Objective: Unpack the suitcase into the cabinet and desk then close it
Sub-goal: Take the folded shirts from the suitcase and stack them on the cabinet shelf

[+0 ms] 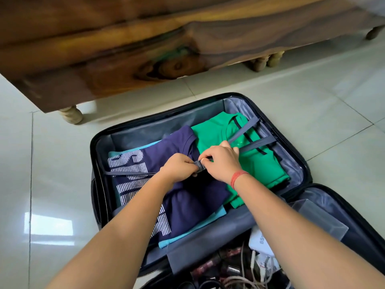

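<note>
A black suitcase point(94, 142) lies open on the tiled floor. Its far half holds a folded navy shirt point(187, 197) with white lettering, a green shirt point(214, 132) to its right, and a light blue garment point(187, 232) underneath. Grey straps point(245, 130) cross the clothes and meet at a black buckle point(200, 163). My left hand point(179, 170) grips the buckle's left side. My right hand point(220, 159) pinches its right side, with a red thread on the wrist. The near half holds cables point(242, 265), a white adapter point(259, 243) and a clear box point(316, 217).
A dark wooden piece of furniture point(125, 49) on turned legs stands just beyond the suitcase, its edge overhanging the floor. Pale glossy floor tiles point(52, 184) surround the suitcase on the left and right.
</note>
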